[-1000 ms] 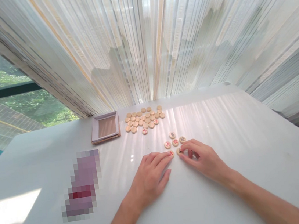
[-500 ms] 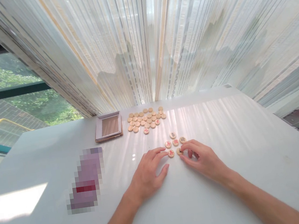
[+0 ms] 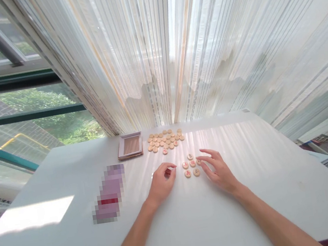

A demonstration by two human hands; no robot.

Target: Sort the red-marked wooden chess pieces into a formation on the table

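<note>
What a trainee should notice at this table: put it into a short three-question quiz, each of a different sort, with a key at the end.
1. Multiple choice: from the person's viewpoint, where does the shallow box lie relative to the larger group of discs?
A) To its left
B) To its right
C) Nearer the person, between the hands

2. True or false: every disc in the larger group shows a red mark on top.

3. Count: how many discs are in the small group of discs, including the one partly hidden by the right hand?

Key:
1. A
2. False; most show plain tops.
3. Six
</note>
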